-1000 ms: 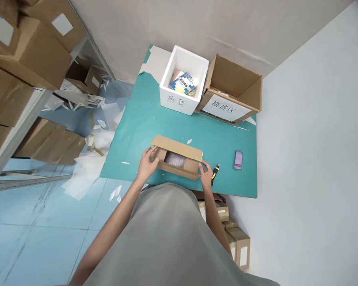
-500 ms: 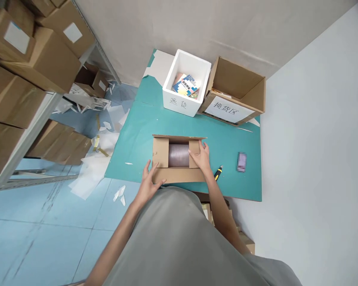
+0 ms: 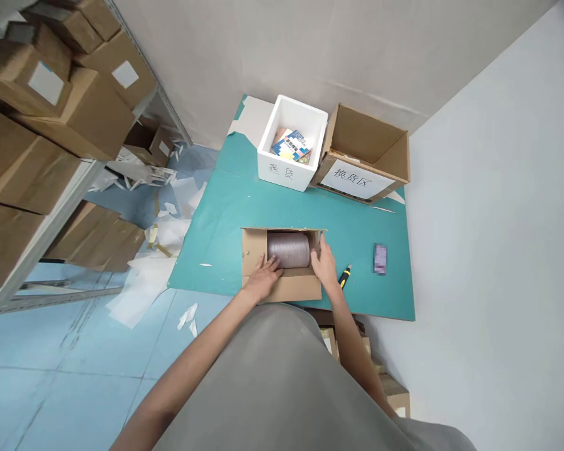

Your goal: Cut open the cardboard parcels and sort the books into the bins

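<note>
A small cardboard box [image 3: 294, 288] lies open on the green-topped table, close to my body. Inside it sits a cylinder wrapped in clear plastic [image 3: 294, 249], its contents hard to make out. The box's left end flap [image 3: 254, 247] is folded inward over the opening. My left hand [image 3: 263, 279] is open, fingers stretched across the front of the opening and touching the cylinder's left end. At the right end, my right hand [image 3: 325, 264] grips the box's side, thumb inside and fingers outside. A black and yellow utility knife [image 3: 344, 276] lies beside my right wrist.
Behind the box stand a white foam box [image 3: 282, 172] with booklets inside and a larger open carton [image 3: 397, 153] with a handwritten label. A blurred purple object [image 3: 380, 259] lies on the green tabletop [image 3: 282, 210]. Shelving at left holds cartons; plastic sheeting [image 3: 136, 291] litters the floor.
The right end flap has swung away from the opening, showing more of the cylinder. My left hand has moved from the box's left corner onto the opening; my right hand has shifted slightly outward.
</note>
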A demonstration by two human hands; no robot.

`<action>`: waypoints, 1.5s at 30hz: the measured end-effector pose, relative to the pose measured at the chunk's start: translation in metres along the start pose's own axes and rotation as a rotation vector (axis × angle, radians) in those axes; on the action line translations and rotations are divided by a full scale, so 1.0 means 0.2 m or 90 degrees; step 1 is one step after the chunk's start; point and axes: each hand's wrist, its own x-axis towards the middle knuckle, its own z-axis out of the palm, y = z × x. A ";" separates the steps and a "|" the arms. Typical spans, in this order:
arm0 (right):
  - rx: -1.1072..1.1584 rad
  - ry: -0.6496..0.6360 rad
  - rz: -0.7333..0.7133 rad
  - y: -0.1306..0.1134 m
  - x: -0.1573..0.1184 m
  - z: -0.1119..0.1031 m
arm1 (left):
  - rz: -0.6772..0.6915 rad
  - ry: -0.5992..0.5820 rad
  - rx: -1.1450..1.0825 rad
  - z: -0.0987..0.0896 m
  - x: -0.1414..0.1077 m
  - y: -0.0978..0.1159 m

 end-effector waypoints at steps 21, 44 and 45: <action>0.048 0.128 0.168 0.08 -0.31 -0.08 | -0.108 0.201 0.137 -0.26 -0.13 0.13; 0.010 -0.014 -0.063 -0.22 -0.47 -0.07 | 0.027 0.240 -0.328 -0.18 -0.04 0.03; 0.002 -0.036 -0.061 -0.23 -0.47 -0.07 | 0.019 0.262 -0.376 -0.21 -0.07 0.05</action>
